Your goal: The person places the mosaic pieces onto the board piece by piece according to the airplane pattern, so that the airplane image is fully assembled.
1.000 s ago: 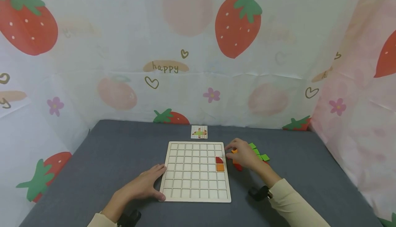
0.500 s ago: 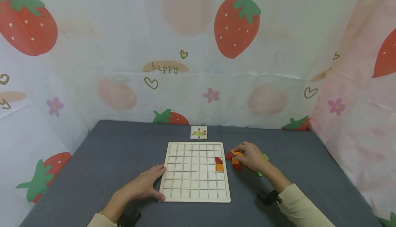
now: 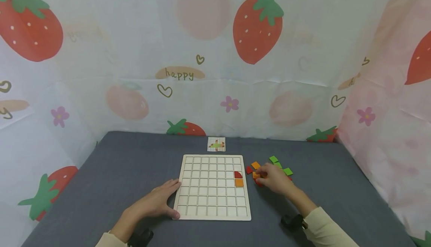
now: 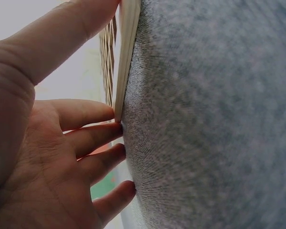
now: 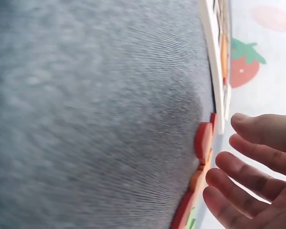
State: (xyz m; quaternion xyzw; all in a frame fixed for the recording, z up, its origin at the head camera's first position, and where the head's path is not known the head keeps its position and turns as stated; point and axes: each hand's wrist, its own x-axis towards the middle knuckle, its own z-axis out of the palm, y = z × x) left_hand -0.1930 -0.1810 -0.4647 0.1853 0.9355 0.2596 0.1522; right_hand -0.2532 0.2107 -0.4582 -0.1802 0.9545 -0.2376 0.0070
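A pale wooden grid board [image 3: 213, 198] lies flat on the table. A red rounded tile [image 3: 238, 174] and an orange square tile [image 3: 239, 182] sit in its right-hand column. My left hand [image 3: 158, 199] touches the board's left edge, its thumb at the near corner and fingers extended in the left wrist view. Over the loose tiles right of the board hovers my right hand [image 3: 274, 179]. In the right wrist view its fingers [image 5: 248, 164] are relaxed and apart, with nothing visible between them. Beneath it are an orange tile [image 3: 255, 165] and red tiles [image 5: 203, 140], partly hidden.
Several green tiles [image 3: 287, 171] lie beyond the right hand. A small pattern card [image 3: 216, 144] rests behind the board. Grey cloth [image 3: 148, 164] covers the table, and a strawberry-print curtain [image 3: 208, 104] stands along its back and sides.
My right hand has moved right, away from the board's edge, then slightly nearer over the loose tiles. A red tile and an orange tile have come into view. The left hand stays put.
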